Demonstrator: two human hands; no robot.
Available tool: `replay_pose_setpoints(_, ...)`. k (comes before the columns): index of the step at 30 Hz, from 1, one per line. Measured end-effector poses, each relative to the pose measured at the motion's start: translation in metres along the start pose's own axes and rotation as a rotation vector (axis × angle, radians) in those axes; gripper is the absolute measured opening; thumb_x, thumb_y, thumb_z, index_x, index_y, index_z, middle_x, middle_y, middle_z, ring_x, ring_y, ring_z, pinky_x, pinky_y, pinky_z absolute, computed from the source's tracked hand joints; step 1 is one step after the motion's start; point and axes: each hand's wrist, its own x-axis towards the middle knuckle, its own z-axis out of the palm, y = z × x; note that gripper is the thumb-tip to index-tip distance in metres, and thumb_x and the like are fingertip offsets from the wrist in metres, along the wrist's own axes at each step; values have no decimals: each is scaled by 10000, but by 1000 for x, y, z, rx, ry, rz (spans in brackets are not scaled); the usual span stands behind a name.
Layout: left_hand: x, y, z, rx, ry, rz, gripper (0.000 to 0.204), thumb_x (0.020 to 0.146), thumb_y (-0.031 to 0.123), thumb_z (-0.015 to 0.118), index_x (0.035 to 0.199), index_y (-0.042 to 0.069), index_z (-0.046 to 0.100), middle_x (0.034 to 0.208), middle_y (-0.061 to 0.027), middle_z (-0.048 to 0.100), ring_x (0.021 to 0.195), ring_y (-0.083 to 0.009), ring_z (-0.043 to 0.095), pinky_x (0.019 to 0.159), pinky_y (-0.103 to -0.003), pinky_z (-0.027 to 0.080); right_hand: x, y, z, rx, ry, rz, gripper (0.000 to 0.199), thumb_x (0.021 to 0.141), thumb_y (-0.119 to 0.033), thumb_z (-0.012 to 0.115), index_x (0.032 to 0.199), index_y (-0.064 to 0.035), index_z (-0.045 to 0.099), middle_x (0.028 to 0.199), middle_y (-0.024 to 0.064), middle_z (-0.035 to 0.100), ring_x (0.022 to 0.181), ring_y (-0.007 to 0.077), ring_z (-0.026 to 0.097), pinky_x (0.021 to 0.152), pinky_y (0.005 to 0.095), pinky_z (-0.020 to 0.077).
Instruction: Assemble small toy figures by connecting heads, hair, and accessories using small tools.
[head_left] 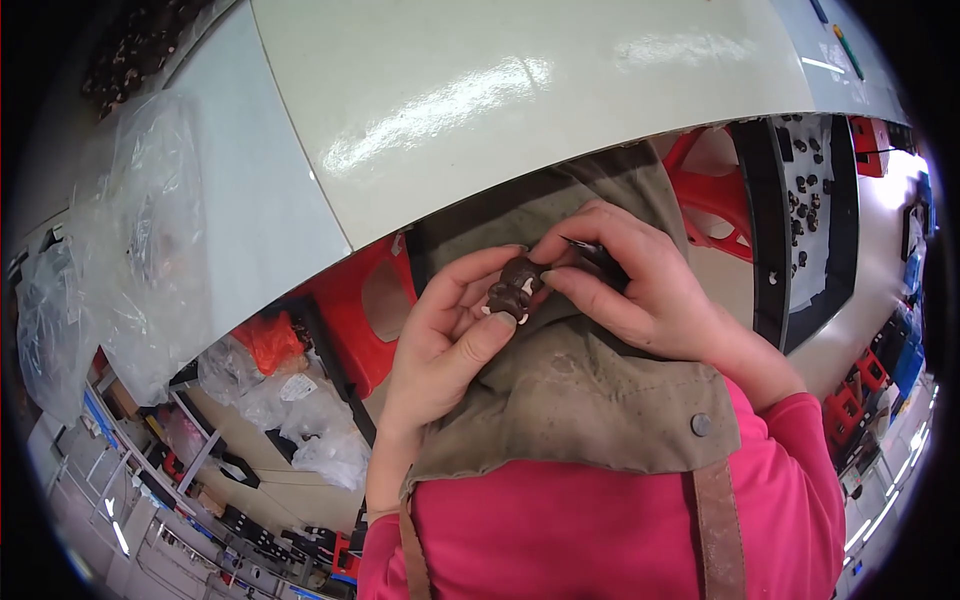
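Note:
Held over my lap in my left hand [445, 340] is a small dark brown figurine [515, 288] with pale pink-white patches. The thumb presses on its near end and the fingers curl round behind it. My right hand [630, 280] is closed, with the thumb and index fingertips at the figurine's right side. A slim dark tool [590, 250] with a thin pointed end rests in the curl of that hand; most of it is hidden by the fingers, and I cannot make out its exact kind.
Beyond my hands is a glossy pale table [450, 120]. Clear plastic bags [150, 240] hang at its left, near a heap of dark brown pieces [140, 50]. Red plastic stools [360, 320] stand below. At right, a black-edged tray [825, 240] holds several small dark figures.

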Motion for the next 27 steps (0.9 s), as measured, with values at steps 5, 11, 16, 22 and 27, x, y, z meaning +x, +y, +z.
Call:
replay_pose_setpoints(5, 0, 0, 3, -32, 60, -24, 482, 892, 61, 556, 1323, -24, 357, 1281, -137, 477, 1175, -200, 488, 1002, -313, 379, 1, -3, 0, 46, -1, 40, 194, 834, -25, 599, 1019, 2, 546, 933, 89, 570, 819, 162, 607, 716, 273, 474)
replay_pose_setpoints(11, 0, 0, 2, -58, 65, -12, 472, 902, 96, 558, 1315, -27, 367, 1290, -142, 470, 1173, -212, 488, 1012, -327, 377, 3, -6, 2, -24, -15, 59, 156, 862, -61, 560, 1009, -11, 547, 916, 99, 559, 786, 197, 602, 702, 291, 472)
replay_pose_setpoints(16, -1, 6, -1, -68, 31, -27, 455, 921, 149, 536, 1308, -32, 377, 1265, -155, 490, 1157, -230, 500, 1012, -345, 384, 2, -4, -4, -245, -48, 23, 114, 864, -67, 525, 971, -37, 550, 872, 121, 542, 747, 275, 578, 665, 330, 465)
replay_pose_setpoints(22, -2, 5, -3, -41, 22, -52, 438, 936, 187, 515, 1299, -31, 401, 1227, -142, 520, 1120, -207, 521, 992, -329, 395, 7, -6, -9, -448, -103, -100, 102, 823, -94, 602, 903, -57, 553, 762, 89, 535, 685, 291, 568, 565, 366, 460)
replay_pose_setpoints(27, -5, 6, -2, 12, 61, -87, 433, 934, 187, 522, 1303, -15, 421, 1191, -101, 547, 1063, -158, 540, 952, -287, 406, 14, -9, -7, -604, -183, -248, 195, 780, -206, 672, 815, -74, 533, 708, 59, 510, 612, 250, 568, 501, 358, 455)
